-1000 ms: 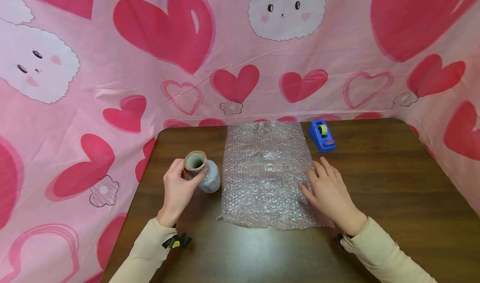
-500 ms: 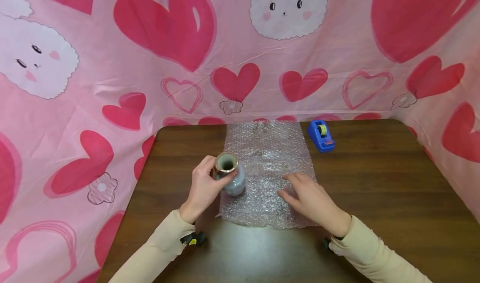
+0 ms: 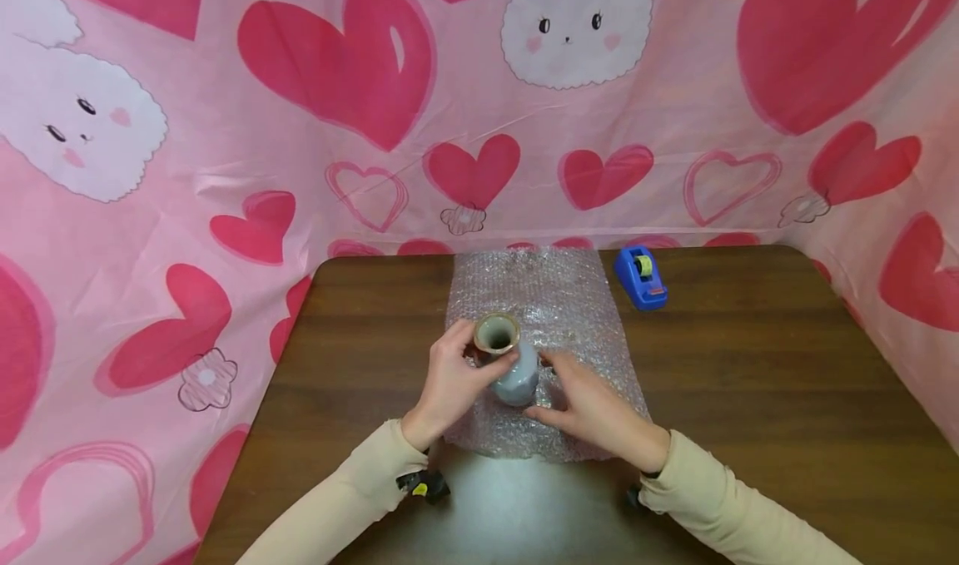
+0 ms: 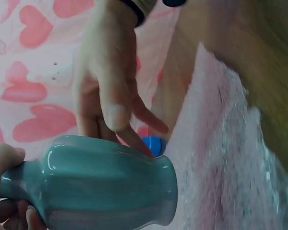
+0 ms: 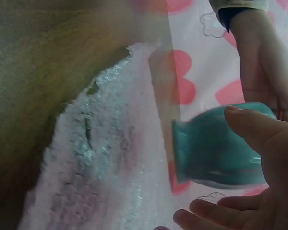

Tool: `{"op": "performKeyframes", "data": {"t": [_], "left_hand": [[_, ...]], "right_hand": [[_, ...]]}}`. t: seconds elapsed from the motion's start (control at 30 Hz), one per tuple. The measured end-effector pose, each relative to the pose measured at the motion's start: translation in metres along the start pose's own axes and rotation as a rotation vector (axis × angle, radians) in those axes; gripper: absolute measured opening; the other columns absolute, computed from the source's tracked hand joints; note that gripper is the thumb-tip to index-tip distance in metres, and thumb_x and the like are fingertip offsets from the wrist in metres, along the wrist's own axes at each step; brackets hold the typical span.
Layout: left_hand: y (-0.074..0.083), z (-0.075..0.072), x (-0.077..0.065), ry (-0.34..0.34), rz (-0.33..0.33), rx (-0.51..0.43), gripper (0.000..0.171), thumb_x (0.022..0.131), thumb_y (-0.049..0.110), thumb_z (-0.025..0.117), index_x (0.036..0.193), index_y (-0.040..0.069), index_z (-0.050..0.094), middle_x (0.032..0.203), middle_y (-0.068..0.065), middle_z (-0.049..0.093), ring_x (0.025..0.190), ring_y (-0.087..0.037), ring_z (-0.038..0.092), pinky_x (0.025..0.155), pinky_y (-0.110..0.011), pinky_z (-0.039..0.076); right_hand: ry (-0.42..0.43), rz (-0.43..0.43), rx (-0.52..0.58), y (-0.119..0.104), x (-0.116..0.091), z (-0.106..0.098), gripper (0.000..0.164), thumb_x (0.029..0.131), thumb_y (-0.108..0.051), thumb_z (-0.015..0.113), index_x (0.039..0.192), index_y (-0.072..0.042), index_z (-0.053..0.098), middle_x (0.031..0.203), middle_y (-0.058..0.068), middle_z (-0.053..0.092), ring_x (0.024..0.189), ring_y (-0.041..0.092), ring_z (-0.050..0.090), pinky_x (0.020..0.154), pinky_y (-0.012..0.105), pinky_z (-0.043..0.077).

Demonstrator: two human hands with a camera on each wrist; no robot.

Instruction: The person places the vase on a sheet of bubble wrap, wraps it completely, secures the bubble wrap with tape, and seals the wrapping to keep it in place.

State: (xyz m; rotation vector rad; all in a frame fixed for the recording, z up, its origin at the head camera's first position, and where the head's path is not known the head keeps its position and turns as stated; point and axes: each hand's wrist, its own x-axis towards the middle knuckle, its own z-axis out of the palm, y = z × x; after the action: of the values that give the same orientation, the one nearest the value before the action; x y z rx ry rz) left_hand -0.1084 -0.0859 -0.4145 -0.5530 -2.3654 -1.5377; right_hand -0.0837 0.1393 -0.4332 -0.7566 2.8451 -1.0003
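Note:
My left hand (image 3: 453,384) grips a glazed grey-blue vase (image 3: 519,382) by its neck, thumb on the near side. The vase's brown-rimmed mouth faces up, and it is held over a sheet of bubble wrap (image 3: 562,294). In the left wrist view the body of the vase (image 4: 105,187) looks teal, and its foot appears raised off the wrap. My right hand (image 3: 592,403) is beside the vase's body with fingers and thumb spread around it. Whether that hand touches the vase (image 5: 216,148) is unclear in the right wrist view.
Just right of the bubble wrap's far end stands a blue tape dispenser (image 3: 640,280) with yellowish tape. All of it rests on a dark wooden table (image 3: 764,365). Behind and to the sides hangs a pink cloth (image 3: 659,74) with hearts.
The left hand has carried the vase rightward from the table beside the wrap to over its middle. The right hand has moved left from the wrap's right edge to the vase.

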Motion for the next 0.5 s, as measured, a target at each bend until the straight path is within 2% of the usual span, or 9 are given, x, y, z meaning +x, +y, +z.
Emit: {"op": "performKeyframes", "data": {"t": [0.27,0.4,0.5], "left_hand": [[0.003,0.005,-0.001,0.014,-0.17,-0.171,0.034,0.086,0.015,0.086,0.117,0.009,0.072,0.098,-0.003,0.066,0.078,-0.013,0.057,0.068,-0.024,0.048],[0.005,0.006,-0.001,-0.008,-0.211,-0.235,0.037,0.088,0.013,0.084,0.122,0.006,0.071,0.102,-0.007,0.072,0.079,-0.01,0.06,0.072,-0.023,0.052],[0.005,0.007,-0.001,-0.029,-0.238,-0.281,0.04,0.089,0.012,0.082,0.127,0.005,0.069,0.111,-0.01,0.073,0.089,-0.011,0.067,0.079,-0.024,0.055]], "right_hand": [[-0.027,0.041,0.133,0.006,-0.002,0.007,0.084,0.088,-0.03,0.086,0.149,0.004,0.039,0.136,0.023,0.06,0.118,0.036,0.065,0.095,0.053,0.055],[-0.029,0.045,0.149,0.01,-0.002,0.008,0.087,0.086,-0.028,0.087,0.15,0.005,0.038,0.134,0.022,0.062,0.117,0.035,0.064,0.095,0.053,0.054],[-0.034,0.049,0.16,0.011,-0.001,0.007,0.088,0.085,-0.027,0.088,0.15,0.005,0.039,0.133,0.022,0.062,0.117,0.035,0.065,0.096,0.053,0.054]]}}
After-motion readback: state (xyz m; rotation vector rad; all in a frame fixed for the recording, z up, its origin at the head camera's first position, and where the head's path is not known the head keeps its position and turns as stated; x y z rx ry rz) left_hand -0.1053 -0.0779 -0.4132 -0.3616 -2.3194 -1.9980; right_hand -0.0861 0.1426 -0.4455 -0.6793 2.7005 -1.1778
